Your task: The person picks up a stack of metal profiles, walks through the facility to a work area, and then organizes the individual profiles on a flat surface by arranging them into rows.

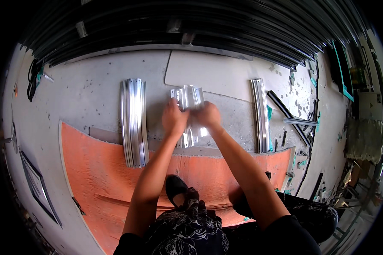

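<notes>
A bundle of short silver aluminium profiles (190, 93) lies in front of me, with its ends showing above and below my hands. My left hand (174, 119) is closed around the bundle's left side. My right hand (207, 114) is closed on the right side and slightly blurred; its fingertips are partly hidden. On the left stands a longer stack of silver aluminium profiles (133, 123), side by side. To the right lies a narrower group of similar profiles (261, 114).
An orange sheet (115, 174) covers the floor by my feet. Long black profiles (191, 25) are stacked across the far side. Dark and grey offcuts (290, 119) lie at the right, and a dark frame (40, 187) at the far left.
</notes>
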Demonstrator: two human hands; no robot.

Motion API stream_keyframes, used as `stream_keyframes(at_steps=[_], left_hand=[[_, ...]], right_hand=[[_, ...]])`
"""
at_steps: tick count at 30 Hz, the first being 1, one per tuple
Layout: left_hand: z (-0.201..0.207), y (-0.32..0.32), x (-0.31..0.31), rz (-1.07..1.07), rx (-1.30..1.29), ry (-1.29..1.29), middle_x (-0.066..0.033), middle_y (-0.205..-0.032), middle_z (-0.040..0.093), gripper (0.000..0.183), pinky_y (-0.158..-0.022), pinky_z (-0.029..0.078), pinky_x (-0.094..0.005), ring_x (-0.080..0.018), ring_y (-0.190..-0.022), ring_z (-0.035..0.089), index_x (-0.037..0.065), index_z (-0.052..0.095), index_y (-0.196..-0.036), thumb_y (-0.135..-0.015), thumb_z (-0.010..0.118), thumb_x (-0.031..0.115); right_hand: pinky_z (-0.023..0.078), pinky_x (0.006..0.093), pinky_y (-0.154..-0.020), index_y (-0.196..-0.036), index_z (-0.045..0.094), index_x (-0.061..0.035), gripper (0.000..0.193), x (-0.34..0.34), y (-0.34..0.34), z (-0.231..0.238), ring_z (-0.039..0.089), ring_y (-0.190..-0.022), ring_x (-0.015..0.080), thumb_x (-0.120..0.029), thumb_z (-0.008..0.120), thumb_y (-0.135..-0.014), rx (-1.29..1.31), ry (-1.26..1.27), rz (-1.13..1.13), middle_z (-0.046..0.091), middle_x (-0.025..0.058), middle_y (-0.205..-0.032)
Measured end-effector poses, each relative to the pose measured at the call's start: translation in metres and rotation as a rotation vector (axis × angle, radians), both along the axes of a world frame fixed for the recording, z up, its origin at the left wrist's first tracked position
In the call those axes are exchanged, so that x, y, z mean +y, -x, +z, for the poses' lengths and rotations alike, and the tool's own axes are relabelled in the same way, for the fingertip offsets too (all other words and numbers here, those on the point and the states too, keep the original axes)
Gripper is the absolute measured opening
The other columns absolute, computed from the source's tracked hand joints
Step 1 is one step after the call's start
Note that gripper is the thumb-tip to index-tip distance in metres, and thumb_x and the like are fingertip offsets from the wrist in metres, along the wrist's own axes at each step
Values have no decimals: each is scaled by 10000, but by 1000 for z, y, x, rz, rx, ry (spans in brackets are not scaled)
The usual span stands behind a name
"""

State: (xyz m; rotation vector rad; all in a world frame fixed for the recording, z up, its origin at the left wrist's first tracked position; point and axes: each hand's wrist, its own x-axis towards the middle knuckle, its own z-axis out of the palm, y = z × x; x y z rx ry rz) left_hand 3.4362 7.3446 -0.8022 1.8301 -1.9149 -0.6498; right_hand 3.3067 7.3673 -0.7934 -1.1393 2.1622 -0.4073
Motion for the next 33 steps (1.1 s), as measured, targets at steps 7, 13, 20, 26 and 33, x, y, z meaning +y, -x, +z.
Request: stream_keyframes(at_steps=[7, 13, 20, 26, 33], left_hand=[[-12, -11, -4, 136, 253, -141, -94, -715, 620, 277, -627, 465, -360, -242, -646, 602, 36, 568, -909, -721, 697, 193], [-15, -23, -7, 329, 604, -71, -94, -699, 557, 196, -625, 456, -383, -211, -677, 569, 19, 475, -871, -794, 626, 116], [18, -17, -10, 243, 568, -199, -113, -732, 600, 222, -600, 474, -393, -245, -604, 592, 8, 518, -896, -806, 643, 168], [20, 7, -22, -13, 109, -235, -139, -885, 673, 362, -715, 511, -436, -342, -831, 644, 42, 612, -911, -757, 692, 360], [7, 10, -23, -32, -2, -185, -127, -841, 644, 185, -672, 486, -455, -356, -796, 619, 71, 583, -848, -769, 625, 233]], right_hand=[[476, 342, -595, -875, 594, 11, 249, 2, 27, -1, 623, -673, 193, -166, 692, -730, -632, 163, -512, 630, 106, -757], [515, 385, -677, -938, 556, 12, 331, 0, 18, 3, 657, -774, 251, -208, 710, -744, -696, 113, -402, 643, 117, -784], [490, 464, -776, -923, 571, 13, 342, -6, -5, 1, 604, -899, 426, -145, 700, -648, -52, 100, -73, 642, 246, -918], [498, 439, -763, -896, 596, 13, 330, -2, 2, -3, 629, -872, 402, -152, 725, -641, -172, 69, -148, 655, 234, -885], [500, 398, -689, -905, 624, 15, 360, 11, 27, -12, 648, -741, 321, -146, 761, -614, -357, 243, -215, 664, 185, -793]])
